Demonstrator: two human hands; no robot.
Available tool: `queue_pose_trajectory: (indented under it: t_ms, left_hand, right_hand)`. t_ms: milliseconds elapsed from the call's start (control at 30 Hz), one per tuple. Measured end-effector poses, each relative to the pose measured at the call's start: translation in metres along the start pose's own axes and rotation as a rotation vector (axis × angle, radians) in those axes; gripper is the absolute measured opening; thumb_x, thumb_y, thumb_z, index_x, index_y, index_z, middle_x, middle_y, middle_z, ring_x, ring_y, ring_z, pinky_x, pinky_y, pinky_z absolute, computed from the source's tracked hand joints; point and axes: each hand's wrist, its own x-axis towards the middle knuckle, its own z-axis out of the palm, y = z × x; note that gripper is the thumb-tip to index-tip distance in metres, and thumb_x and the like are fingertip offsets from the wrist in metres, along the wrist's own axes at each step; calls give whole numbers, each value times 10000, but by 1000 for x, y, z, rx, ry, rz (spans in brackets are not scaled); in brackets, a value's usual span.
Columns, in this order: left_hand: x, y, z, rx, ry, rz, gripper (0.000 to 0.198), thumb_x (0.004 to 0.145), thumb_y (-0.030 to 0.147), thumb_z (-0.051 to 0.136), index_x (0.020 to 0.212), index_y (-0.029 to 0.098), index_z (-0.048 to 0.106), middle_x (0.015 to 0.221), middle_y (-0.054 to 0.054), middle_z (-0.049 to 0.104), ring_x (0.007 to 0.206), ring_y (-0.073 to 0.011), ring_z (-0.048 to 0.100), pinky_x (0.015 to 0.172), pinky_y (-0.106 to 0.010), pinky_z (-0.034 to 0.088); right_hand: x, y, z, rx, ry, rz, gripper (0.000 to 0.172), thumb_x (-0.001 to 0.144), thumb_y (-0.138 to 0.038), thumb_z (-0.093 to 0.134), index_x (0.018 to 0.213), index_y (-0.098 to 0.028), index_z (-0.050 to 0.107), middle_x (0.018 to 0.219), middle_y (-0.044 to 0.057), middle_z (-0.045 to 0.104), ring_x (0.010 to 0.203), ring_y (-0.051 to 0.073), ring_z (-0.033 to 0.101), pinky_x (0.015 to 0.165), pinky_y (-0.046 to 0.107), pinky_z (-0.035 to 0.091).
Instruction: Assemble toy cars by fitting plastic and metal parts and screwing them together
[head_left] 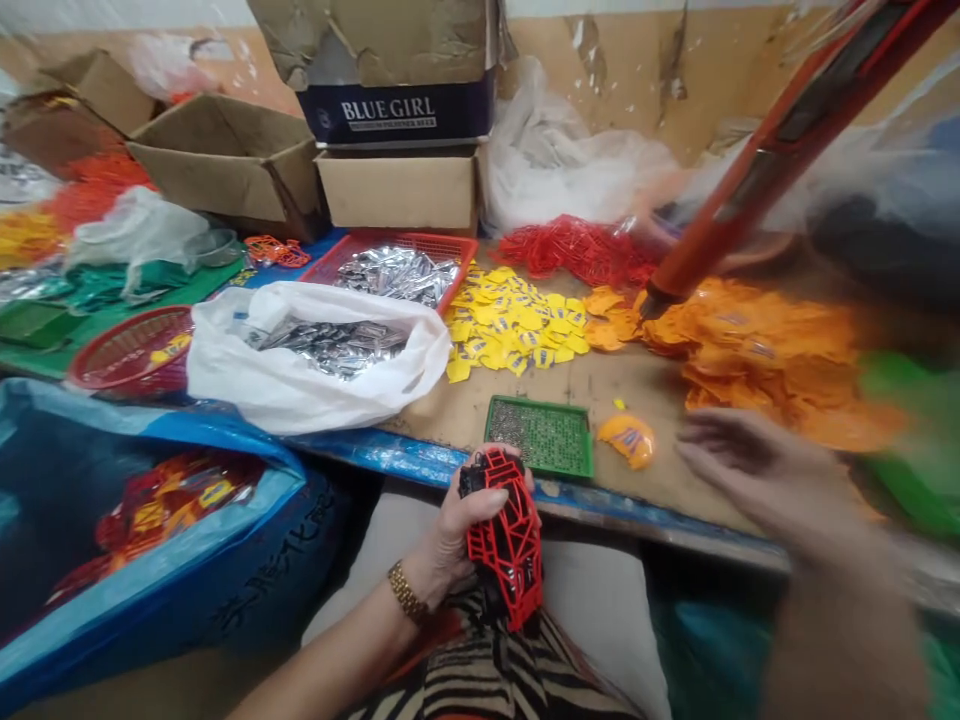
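In my left hand, the fingers are wrapped round a toy car body with a red lattice frame over black parts, held above my lap. My right hand is blurred, over the table's right side, with its fingers stretched out to the left and nothing visible in them. Just left of those fingers lies a curved orange plastic piece with a blue mark. A green tray of small metal screws sits at the table edge, beyond the toy car body.
An orange-red rod-shaped tool slants down from the upper right. Yellow pieces, orange pieces and red frames lie heaped behind. A white bag of silvery parts is on the left, above a blue sack. Cardboard boxes stand behind.
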Motion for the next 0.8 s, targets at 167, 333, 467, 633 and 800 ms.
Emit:
queue_pose_trajectory:
  t_ms: [167, 333, 467, 633, 800]
  left_hand:
    - [0, -1, 3, -60, -34, -50, 576, 718, 314, 763, 1235, 214, 531, 960, -53, 652, 715, -204, 695, 610, -307, 594]
    - [4, -7, -3, -159, -103, -118, 564, 715, 372, 749, 1212, 203, 543, 963, -50, 653, 723, -188, 687, 619, -285, 586]
    - [7, -11, -9, -220, -127, -143, 597, 683, 398, 747, 1210, 209, 540, 942, -43, 644, 706, -181, 669, 613, -288, 577]
    - [7, -11, -11, -125, -108, -149, 533, 697, 396, 745, 1158, 193, 573, 944, -59, 653, 692, -191, 672, 594, -296, 572]
    - [3, -11, -7, 51, -39, -59, 406, 731, 286, 781, 1095, 187, 632, 949, -50, 677, 773, -160, 665, 712, -267, 553]
  right_hand:
    - [6, 16, 37, -247, -102, -86, 621, 703, -589, 707, 1152, -164, 649, 1090, 157, 692, 1002, 343, 637, 852, 489, 530]
    - [6, 16, 44, -377, -172, -183, 516, 811, -491, 615, 1206, -162, 655, 1038, 147, 704, 903, 329, 629, 735, 456, 514]
    - [6, 19, 42, -352, -119, -220, 454, 809, -413, 601, 1157, -130, 673, 973, 166, 710, 847, 343, 630, 715, 494, 530]
    - [-20, -21, 46, 121, 39, -154, 475, 794, -311, 676, 1246, -193, 590, 1146, 114, 688, 964, 276, 687, 903, 482, 570]
    - [-60, -84, 61, 545, -315, -289, 542, 804, -82, 585, 1304, -276, 507, 1322, 69, 611, 1265, 232, 577, 1088, 405, 490]
